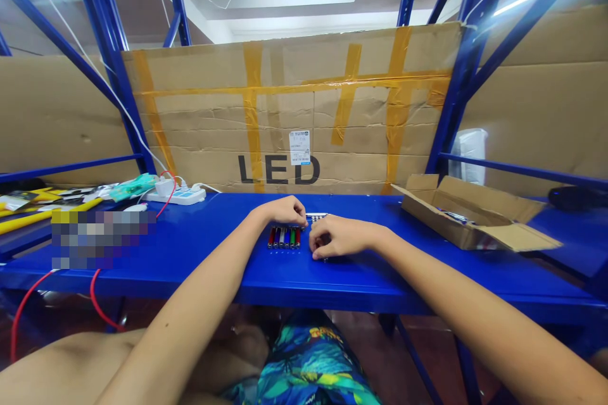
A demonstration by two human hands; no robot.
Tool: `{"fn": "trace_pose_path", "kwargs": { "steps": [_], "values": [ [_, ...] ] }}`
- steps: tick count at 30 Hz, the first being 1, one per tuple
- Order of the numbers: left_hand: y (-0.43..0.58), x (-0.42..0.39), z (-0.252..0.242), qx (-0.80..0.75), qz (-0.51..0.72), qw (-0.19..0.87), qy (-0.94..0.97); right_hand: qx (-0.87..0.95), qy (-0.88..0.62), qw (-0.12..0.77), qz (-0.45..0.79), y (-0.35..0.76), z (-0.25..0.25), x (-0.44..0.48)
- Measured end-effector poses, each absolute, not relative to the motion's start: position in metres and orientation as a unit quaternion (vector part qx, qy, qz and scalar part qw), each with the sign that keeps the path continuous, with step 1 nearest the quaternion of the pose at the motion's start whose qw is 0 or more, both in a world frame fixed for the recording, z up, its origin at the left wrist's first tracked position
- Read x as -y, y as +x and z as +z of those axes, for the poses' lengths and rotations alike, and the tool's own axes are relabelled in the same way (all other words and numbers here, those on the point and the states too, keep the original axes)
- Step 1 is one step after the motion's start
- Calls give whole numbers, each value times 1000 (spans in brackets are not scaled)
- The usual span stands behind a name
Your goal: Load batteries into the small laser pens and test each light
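Observation:
A row of several small coloured sticks [284, 237], red, white, blue, green and others, lies side by side on the blue bench top [199, 247]. My left hand [284, 210] rests just behind the row with its fingers curled down in a pinch at the row's far right end. My right hand [335, 237] lies to the right of the row, fingers bent and closed over something small that I cannot make out. A small pale gridded item [316, 217] shows between the two hands.
An open cardboard box [475, 215] sits on the bench at the right. A white power strip [177, 193] with red and white cables stands at the back left, beside yellow and black items. A taped cardboard sheet marked LED [285, 114] walls the back.

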State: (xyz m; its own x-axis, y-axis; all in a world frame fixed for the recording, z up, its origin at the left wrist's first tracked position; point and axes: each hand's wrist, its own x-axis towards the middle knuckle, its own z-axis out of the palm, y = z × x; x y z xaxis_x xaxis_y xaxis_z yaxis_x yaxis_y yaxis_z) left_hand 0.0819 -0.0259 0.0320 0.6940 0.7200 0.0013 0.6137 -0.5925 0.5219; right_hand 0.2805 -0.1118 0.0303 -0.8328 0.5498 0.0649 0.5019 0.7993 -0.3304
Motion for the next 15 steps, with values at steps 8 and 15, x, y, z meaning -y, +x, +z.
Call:
{"fn": "trace_pose_path", "kwargs": {
  "steps": [8,15],
  "values": [
    [87,33,32,-419,111,184,882,901,-358,-7,245,298,47,120],
    [89,38,36,-416,177,118,884,892,-381,32,242,316,55,114]
  ]
}}
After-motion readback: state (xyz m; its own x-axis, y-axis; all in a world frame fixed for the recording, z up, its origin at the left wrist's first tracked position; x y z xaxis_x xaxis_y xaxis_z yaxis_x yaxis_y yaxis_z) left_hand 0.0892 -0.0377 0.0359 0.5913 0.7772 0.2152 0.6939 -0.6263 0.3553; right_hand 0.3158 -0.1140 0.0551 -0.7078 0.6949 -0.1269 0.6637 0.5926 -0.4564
